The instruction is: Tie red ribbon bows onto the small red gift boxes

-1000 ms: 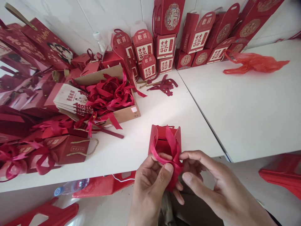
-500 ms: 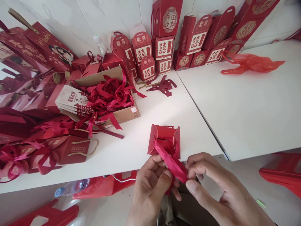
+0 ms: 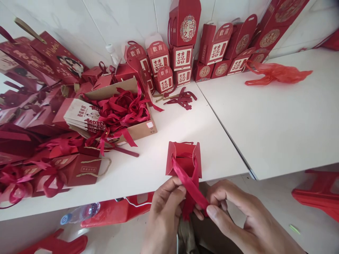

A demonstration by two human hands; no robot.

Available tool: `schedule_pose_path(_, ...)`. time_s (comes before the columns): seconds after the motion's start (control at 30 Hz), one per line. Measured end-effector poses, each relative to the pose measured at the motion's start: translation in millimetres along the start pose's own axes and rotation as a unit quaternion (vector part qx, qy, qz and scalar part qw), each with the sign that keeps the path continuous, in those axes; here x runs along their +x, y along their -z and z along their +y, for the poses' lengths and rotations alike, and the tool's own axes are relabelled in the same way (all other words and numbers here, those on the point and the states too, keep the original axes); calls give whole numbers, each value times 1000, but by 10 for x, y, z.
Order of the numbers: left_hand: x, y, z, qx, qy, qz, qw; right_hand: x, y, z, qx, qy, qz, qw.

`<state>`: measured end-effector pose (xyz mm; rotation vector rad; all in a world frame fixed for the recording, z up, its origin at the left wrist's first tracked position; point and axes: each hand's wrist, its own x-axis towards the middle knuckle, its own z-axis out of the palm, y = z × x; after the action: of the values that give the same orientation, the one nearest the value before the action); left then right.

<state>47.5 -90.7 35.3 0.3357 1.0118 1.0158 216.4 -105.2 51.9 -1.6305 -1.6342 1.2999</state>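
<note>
A small red gift box [image 3: 183, 157] stands at the table's front edge, with a crimson ribbon [image 3: 189, 181] threaded through holes in its two side flaps. The ribbon's ends cross in front of the box. My left hand [image 3: 169, 208] is closed on the ribbon near the crossing, thumb bent against the fingers. To the right, my right hand [image 3: 235, 208] pinches the upper ribbon end between thumb and forefinger. Some fingertips of my left hand are hidden behind the ribbon.
On the left, a cardboard box [image 3: 143, 132] holds loose ribbons and cards, beside many red gift bags [image 3: 57, 53]. Stacked red boxes [image 3: 182, 56] line the wall. Dark red handle strips [image 3: 182, 98] and an orange plastic bag [image 3: 280, 73] lie on the white table [image 3: 288, 130].
My right hand has drawn the ribbon end slightly down, and the strip looks straighter and narrower. The crossing of the two ends shows more plainly. The view has shifted slightly.
</note>
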Motion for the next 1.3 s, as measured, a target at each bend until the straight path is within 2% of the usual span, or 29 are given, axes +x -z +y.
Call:
schedule_pose_path(0.1, -14, 0, 19, -7, -12, -9, 1000, 36, -19, 61, -1, -6, -1, 1000)
schedule_pose_path(0.2, -2, -41, 48, 22, -28, -19, 999, 76, -35, 121, -13, 30, 22, 999)
schedule_pose_path(0.27, 14, -63, 65, 27, -20, -22, 999, 88, -33, 155, -35, 89, 75, 993)
schedule_pose_path(0.37, 32, -72, 83, 8, -4, -14, 1000, 68, -26, 195, -66, 224, 138, 963)
schedule_pose_path(0.47, 44, -68, 89, 3, 12, -16, 1000, 31, -55, 228, -122, 324, 121, 930)
schedule_pose_path(0.63, 72, -57, 65, -16, 28, -46, 998, 52, -184, 293, -190, 373, 108, 902)
schedule_pose_path(0.7, 77, -56, 71, -24, 25, -41, 999, 83, -222, 304, -197, 368, 119, 901)
schedule_pose_path(0.87, 84, -88, 125, -30, 21, 12, 999, 138, -251, 219, -168, 367, 123, 907)
schedule_pose_path(0.97, 113, -102, 109, -28, 32, 2, 999, 161, -244, 111, -101, 354, 153, 917)
schedule_pose_path(1.03, 129, -92, 79, -10, 33, -12, 999, 194, -221, 44, -51, 313, 166, 934)
schedule_pose_path(1.13, 122, -55, 42, 22, 22, -13, 999, 272, -163, -16, -5, 191, 191, 963)
schedule_pose_path(1.2, 101, -34, 36, 35, 17, -17, 999, 328, -130, -26, 4, 130, 200, 971)
schedule_pose_path(1.3, 74, -29, 43, 42, 5, -30, 999, 382, -118, -18, 6, 100, 196, 975)
